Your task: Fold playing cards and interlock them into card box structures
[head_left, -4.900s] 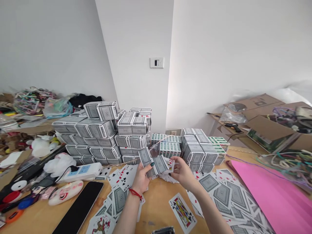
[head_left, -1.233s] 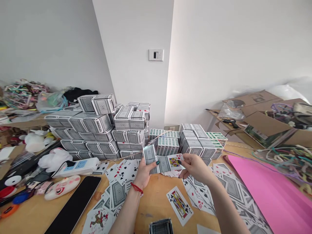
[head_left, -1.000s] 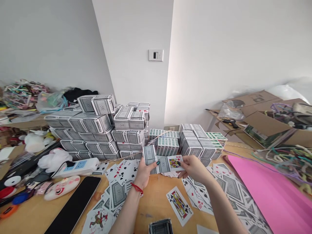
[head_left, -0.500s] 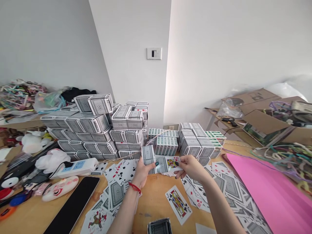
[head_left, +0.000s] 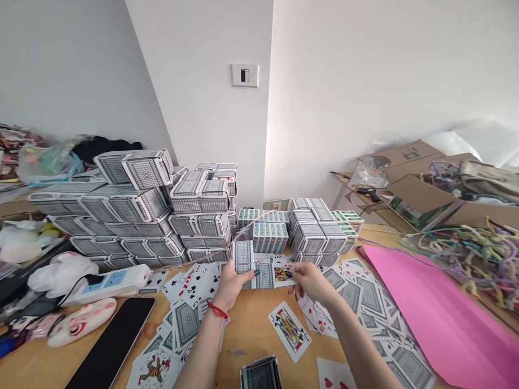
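Observation:
My left hand [head_left: 232, 283] is closed around a few grey-backed playing cards [head_left: 243, 253], held upright with the thumb across the front. A red string bracelet circles that wrist. My right hand [head_left: 311, 282] pinches a playing card with a coloured court figure [head_left: 281, 274] by its right edge. Between the hands is another grey-backed card [head_left: 265, 276]; I cannot tell whether it is held or lying down. Below them a jack of clubs [head_left: 290, 330] lies face up, and an open card box [head_left: 260, 373] stands at the near edge of the view.
Stacks of card-covered blocks [head_left: 133, 208] rise at the back left, with a smaller stack [head_left: 318, 229] at the right. Loose cards [head_left: 188, 324] spread on both sides. A phone [head_left: 111, 343], power strip [head_left: 107, 283], pink sheet [head_left: 430, 302] and cardboard box [head_left: 425, 200] surround the work.
The view has turned slightly right, so the scene sits further left. Both hands keep their grip on the cards. More of a hearts card shows at the bottom.

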`<state>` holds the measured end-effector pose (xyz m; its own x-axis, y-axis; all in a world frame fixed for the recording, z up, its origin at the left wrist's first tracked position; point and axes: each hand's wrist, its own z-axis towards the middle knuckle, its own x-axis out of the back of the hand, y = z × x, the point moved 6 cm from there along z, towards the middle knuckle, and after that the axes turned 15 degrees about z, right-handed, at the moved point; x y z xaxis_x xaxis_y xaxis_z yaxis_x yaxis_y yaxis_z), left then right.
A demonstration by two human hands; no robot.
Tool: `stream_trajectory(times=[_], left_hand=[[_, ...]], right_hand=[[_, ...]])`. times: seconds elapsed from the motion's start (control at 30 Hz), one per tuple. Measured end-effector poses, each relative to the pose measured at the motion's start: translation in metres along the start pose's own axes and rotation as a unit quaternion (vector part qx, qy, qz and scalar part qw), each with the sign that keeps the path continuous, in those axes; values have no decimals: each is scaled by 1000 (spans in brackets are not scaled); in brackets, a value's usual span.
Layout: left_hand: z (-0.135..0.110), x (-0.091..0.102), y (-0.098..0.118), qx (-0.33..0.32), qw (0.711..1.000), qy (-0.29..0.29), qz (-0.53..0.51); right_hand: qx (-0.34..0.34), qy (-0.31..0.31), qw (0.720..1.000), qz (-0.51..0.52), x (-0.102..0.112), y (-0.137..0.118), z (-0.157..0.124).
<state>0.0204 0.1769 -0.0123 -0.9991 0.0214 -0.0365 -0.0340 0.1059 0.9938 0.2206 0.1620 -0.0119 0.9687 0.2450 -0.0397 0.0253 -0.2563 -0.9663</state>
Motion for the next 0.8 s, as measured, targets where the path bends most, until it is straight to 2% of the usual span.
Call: stream_trajectory(times=[0.2, 0.6, 0.7, 0.8], left_hand=[[-2, -2, -2, 2, 998, -18, 54], [0, -5, -7, 21, 999, -29, 33], [-1, -6, -8, 2, 999, -39, 33], [-1, -5, -8, 9, 998, -31, 47]], right_hand=[[17, 7, 998, 55, -13, 23, 0], [21, 1, 999, 40, -27, 23, 1], [25, 11, 998, 52, -27, 25, 0], [27, 27, 998, 59, -28, 27, 1]])
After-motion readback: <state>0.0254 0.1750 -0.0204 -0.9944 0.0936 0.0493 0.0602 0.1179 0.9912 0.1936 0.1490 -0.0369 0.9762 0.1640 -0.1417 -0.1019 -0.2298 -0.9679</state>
